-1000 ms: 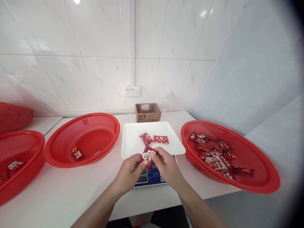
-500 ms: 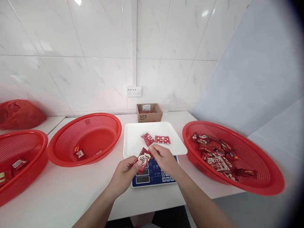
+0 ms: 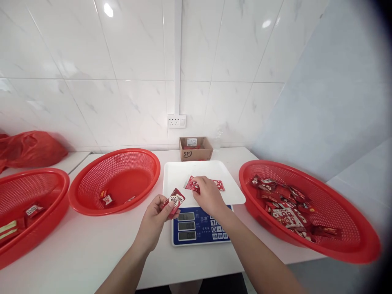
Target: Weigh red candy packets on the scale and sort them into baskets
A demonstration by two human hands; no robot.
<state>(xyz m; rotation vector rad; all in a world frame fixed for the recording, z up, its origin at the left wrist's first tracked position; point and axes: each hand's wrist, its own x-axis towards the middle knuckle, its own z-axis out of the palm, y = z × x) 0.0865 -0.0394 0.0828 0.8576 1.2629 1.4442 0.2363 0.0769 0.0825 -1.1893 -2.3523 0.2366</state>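
My left hand (image 3: pixel 153 220) pinches a dark red snack packet (image 3: pixel 177 199) with a pale printed label, holding it left of the scale's key panel (image 3: pixel 199 241). Over the scale's white tray (image 3: pixel 175 173), my right hand (image 3: pixel 208 197) has its fingers closed on the edge of a small red-and-white packet (image 3: pixel 191 184). Partly hidden behind that hand lies another red packet with white patches (image 3: pixel 219 185). The scale's blue panel shows displays on its left and keys on its right, some of them covered by my right forearm.
To the right stands a red basket (image 3: pixel 346 204) with many wrapped snacks. Two red baskets (image 3: pixel 88 179) (image 3: pixel 63 183) on the left hold a few packets. Behind the scale are a cardboard box (image 3: pixel 196 154) and a clear bottle (image 3: pixel 218 136). A red bag (image 3: pixel 36 149) lies far left.
My right hand has left the packet in my left hand and moved forward onto a packet on the tray. The left hand keeps its packet. The view has shifted slightly.
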